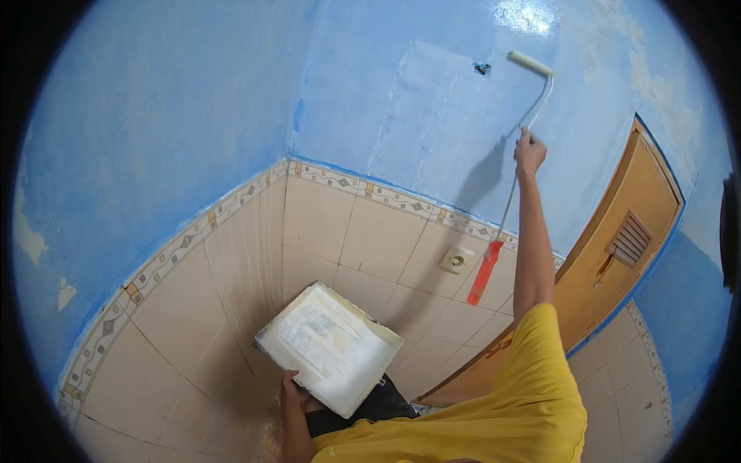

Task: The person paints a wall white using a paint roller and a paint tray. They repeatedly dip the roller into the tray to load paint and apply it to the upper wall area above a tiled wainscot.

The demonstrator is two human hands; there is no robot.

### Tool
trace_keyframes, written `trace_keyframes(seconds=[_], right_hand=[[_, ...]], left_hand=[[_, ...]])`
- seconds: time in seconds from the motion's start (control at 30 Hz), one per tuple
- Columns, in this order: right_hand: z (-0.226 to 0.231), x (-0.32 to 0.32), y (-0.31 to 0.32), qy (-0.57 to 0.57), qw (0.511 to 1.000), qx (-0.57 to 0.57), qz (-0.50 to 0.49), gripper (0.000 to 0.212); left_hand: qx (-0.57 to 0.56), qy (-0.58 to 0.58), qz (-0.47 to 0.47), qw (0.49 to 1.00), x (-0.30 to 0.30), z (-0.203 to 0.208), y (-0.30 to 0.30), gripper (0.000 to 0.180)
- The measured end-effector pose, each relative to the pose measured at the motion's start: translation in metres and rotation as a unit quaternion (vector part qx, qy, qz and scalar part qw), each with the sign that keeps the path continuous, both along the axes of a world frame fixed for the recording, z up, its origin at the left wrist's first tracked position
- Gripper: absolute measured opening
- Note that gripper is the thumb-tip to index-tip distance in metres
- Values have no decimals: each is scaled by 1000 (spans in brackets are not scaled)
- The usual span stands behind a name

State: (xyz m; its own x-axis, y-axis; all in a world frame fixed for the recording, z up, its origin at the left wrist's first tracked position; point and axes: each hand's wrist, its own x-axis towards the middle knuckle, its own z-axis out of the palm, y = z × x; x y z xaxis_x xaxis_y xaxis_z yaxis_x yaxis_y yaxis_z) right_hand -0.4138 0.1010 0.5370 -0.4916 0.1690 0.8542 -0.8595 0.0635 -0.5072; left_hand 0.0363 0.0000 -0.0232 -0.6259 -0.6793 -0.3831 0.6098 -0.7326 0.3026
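Observation:
My right hand (pixel 529 153) is raised and wrapped round the metal rod of a paint roller (pixel 531 63). The pale roller sleeve is up by the blue wall (pixel 432 116); whether it touches is hard to tell. Below my grip the rod runs down to a red handle (pixel 484 275), which hangs free. Low in front of me, my left hand (pixel 293 390) grips the near left edge of a paint tray (pixel 329 347). White paint coats the tray, which is tilted. Most of the left fingers are hidden beneath it.
A small hole with wires (pixel 482 69) is left of the roller. Beige tiles (pixel 378 239) with a patterned border cover the lower walls, with a socket (pixel 456 260) beside the red handle. A wooden door (pixel 625 231) with a vent stands at right.

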Motion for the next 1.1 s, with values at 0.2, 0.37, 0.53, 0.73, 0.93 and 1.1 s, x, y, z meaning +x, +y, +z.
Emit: trace_keyframes(seconds=[0.2,0.37,0.53,0.73,0.93,1.1], right_hand=[[104,18,-14,-35,996,-15,86,29],[63,10,-22,-43,992,-29,111,27],[-71,46,-18,-92,991,-14,100,30],[-220,75,-3,-184,974,29,131,31],[-304,122,7,-288,943,-3,167,25],[-334,135,12,-329,932,-2,155,26]], left_hand=[[-19,40,0,999,0,-28,-8,64],[-62,23,17,998,-3,-32,-6,65],[-14,33,2,999,-6,-26,-7,65],[8,79,-15,997,-7,-53,-12,64],[-2,60,-6,998,-3,-44,-11,64],[-37,45,-5,998,-3,-24,-5,61]])
